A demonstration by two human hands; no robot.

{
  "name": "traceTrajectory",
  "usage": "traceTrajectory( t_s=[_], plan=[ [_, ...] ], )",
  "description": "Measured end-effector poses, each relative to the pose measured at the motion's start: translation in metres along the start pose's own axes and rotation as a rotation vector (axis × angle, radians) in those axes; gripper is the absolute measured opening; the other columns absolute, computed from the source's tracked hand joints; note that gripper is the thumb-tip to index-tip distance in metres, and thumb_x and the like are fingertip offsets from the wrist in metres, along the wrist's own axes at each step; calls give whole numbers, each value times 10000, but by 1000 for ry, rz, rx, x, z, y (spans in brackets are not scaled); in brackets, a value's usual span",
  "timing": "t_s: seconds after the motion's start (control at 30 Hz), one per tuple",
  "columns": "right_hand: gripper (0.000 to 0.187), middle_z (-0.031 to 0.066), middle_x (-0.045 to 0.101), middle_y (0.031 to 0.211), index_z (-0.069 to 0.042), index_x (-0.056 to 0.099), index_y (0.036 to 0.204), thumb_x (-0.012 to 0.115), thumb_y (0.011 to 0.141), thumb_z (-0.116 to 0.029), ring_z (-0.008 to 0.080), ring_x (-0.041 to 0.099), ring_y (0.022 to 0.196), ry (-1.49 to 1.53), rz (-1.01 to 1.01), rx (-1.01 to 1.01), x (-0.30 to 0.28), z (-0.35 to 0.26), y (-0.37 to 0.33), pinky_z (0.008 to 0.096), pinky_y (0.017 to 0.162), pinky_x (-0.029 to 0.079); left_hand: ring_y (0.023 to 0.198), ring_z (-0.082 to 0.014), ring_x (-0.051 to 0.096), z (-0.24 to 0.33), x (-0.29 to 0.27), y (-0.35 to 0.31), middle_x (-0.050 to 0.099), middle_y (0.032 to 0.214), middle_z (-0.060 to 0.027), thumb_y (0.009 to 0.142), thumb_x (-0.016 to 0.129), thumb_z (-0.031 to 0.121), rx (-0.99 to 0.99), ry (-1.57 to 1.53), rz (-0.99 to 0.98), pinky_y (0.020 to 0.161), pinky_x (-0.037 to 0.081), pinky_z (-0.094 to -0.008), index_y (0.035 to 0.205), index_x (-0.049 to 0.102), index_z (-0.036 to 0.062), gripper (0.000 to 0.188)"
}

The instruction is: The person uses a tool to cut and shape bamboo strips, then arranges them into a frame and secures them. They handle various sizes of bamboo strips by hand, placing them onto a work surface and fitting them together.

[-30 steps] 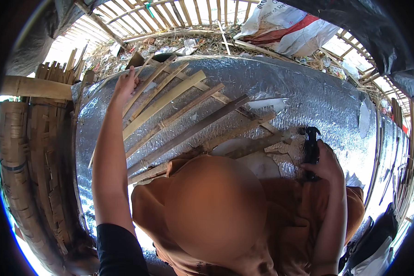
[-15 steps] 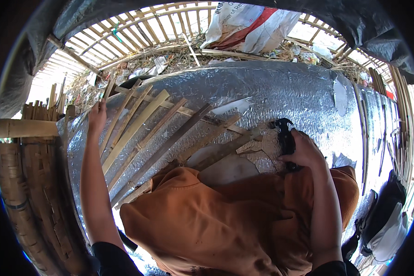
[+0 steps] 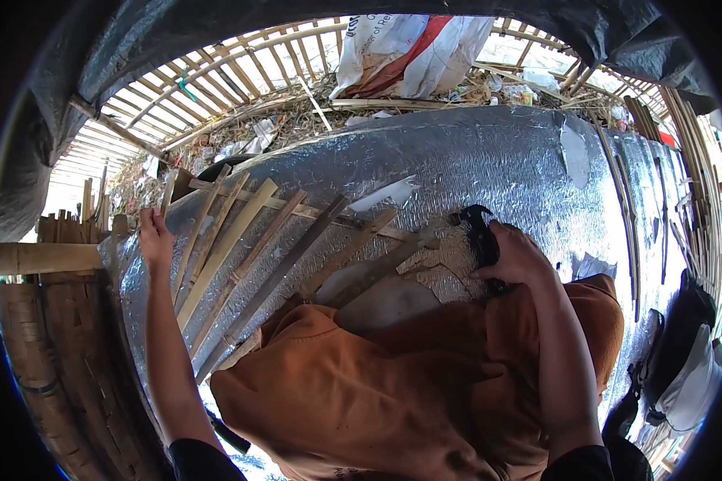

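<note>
My left hand [image 3: 156,238] is closed around the lower part of a thin bamboo strip [image 3: 168,194], which points up at the far left. Beside it, several bamboo slats [image 3: 229,260] lie fanned out across a bamboo crosspiece [image 3: 301,210]. My right hand [image 3: 517,255] grips a black hammer [image 3: 481,232]; its head shows beyond my fingers and part of the handle is under my palm. The hammer is low over the silver foil mat [image 3: 489,152], close to the slats' right end. Whether it touches the mat is unclear.
Brown cloth [image 3: 361,393] covers my lap and legs at the near side. Thick bamboo pieces [image 3: 64,337] stand at left, and a dark bag [image 3: 686,345] lies at right. Beyond the mat are litter, a white-and-red sack [image 3: 417,56] and a slatted bamboo fence [image 3: 241,72].
My left hand has shifted left and slightly nearer with the bamboo strip, which now stands more upright. My right hand keeps hold of the hammer. The whole view has shifted slightly.
</note>
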State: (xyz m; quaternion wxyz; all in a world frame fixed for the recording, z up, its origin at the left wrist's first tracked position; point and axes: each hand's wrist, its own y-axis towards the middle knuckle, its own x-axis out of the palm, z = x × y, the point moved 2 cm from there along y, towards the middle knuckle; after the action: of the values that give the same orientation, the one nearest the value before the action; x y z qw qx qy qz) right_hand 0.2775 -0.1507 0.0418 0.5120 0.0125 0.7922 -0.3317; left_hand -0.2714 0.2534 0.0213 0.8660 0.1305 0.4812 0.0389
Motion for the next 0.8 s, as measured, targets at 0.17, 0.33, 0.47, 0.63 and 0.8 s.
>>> traceTrajectory(
  t_s=[0.17, 0.33, 0.47, 0.63, 0.8],
  plan=[
    [1069, 246, 601, 1281, -11, 452, 1405, 906, 583, -522, 398, 574, 1227, 2, -48, 11, -2, 2, 2, 471, 1059, 448, 616, -317, 586, -8, 4, 5, 611, 739, -156, 1031, 522, 346, 264, 183, 64, 628, 458, -462, 964, 554, 35, 320],
    [1006, 258, 626, 1225, 54, 502, 1321, 930, 568, -457, 398, 587, 1198, 25, 29, -23, 0, 3, -1, 435, 1036, 462, 597, -289, 527, -5, 7, 4, 566, 699, -151, 1012, 562, 363, 187, 269, -49, 603, 416, -450, 870, 522, 12, 380],
    [1005, 259, 629, 1216, 48, 499, 1327, 932, 568, -450, 396, 594, 1186, 20, 33, -14, -3, 4, -2, 435, 1028, 468, 717, -401, 620, -2, 11, 3, 640, 759, -187, 991, 584, 385, 114, 248, -63, 691, 476, -476, 877, 533, 26, 380],
    [1000, 256, 626, 1227, 50, 500, 1324, 939, 562, -427, 393, 601, 1175, 23, -39, -20, -9, -18, 5, 438, 1011, 480, 764, -354, 678, -18, -2, 3, 697, 808, -162, 1003, 545, 433, 110, 104, -9, 719, 500, -451, 966, 651, 32, 417],
    [1035, 252, 606, 1270, 47, 463, 1370, 932, 572, -415, 398, 577, 1210, 58, -37, -38, -7, 0, -2, 451, 1060, 455, 713, -282, 677, 19, 15, 2, 693, 764, -128, 987, 582, 433, 101, 39, -33, 693, 510, -404, 945, 669, 17, 427]
  ],
)
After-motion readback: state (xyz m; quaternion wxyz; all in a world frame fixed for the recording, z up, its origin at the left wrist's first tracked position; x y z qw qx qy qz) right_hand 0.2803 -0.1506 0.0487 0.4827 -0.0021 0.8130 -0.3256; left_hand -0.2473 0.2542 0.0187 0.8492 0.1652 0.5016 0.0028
